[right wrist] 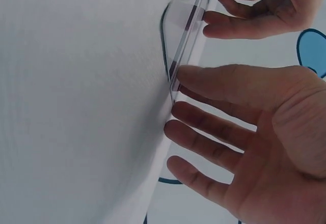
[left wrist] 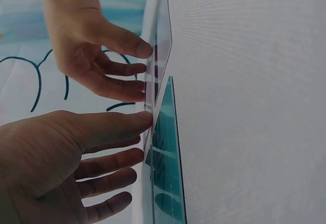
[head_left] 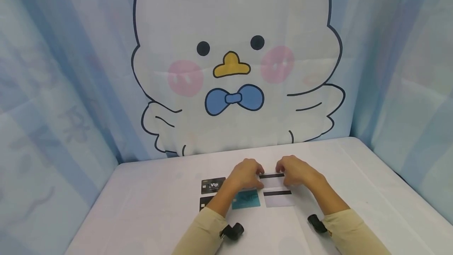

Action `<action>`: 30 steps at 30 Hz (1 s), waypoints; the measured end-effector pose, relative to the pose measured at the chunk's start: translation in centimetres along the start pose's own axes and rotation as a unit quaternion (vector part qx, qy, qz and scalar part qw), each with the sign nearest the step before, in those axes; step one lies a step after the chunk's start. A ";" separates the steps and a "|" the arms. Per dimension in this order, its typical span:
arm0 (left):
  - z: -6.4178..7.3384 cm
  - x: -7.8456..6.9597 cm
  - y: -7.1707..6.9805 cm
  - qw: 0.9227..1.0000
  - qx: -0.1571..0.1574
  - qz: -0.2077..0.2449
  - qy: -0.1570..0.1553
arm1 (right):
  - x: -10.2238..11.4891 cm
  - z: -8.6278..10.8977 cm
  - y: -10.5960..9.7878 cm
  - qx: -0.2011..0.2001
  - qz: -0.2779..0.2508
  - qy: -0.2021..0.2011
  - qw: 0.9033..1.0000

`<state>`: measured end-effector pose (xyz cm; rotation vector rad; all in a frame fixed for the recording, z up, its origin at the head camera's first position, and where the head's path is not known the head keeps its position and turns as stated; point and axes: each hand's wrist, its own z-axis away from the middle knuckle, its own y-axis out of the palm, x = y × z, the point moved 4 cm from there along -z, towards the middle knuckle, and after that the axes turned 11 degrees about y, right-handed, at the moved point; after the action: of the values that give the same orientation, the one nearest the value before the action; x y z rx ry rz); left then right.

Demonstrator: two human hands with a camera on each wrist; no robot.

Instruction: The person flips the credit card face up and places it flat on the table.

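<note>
A pale card with a black stripe [head_left: 272,183] lies flat at or just above the table, between my two hands. My left hand [head_left: 247,173] holds its left end, thumb at the near corner and a fingertip toward the far one. At the right end my right hand [head_left: 295,170] has its thumb and forefinger likewise against the edge. The other fingers of both hands are spread loosely, as the right wrist view shows for the right hand [right wrist: 254,132]. Directly nearer me is a second pale striped card [head_left: 279,200]. A teal card [head_left: 246,200] sits to that one's left.
A black card marked Vip [head_left: 213,185] and another black card [head_left: 205,201], partly hidden by my left forearm, lie further left. White cloth covers the table [head_left: 148,207]. A curtain with a cartoon bird [head_left: 233,19] hangs behind the far edge.
</note>
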<state>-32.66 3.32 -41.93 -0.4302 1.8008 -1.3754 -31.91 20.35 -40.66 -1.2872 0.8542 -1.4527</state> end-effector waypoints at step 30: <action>0.2 -0.3 0.0 1.000 0.001 -0.001 -0.009 | 0.0 -0.1 0.1 0.018 0.001 -0.001 1.000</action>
<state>-32.33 3.34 -41.82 -0.4423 1.7844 -1.3721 -32.00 20.35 -40.76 -1.2613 0.8247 -1.4590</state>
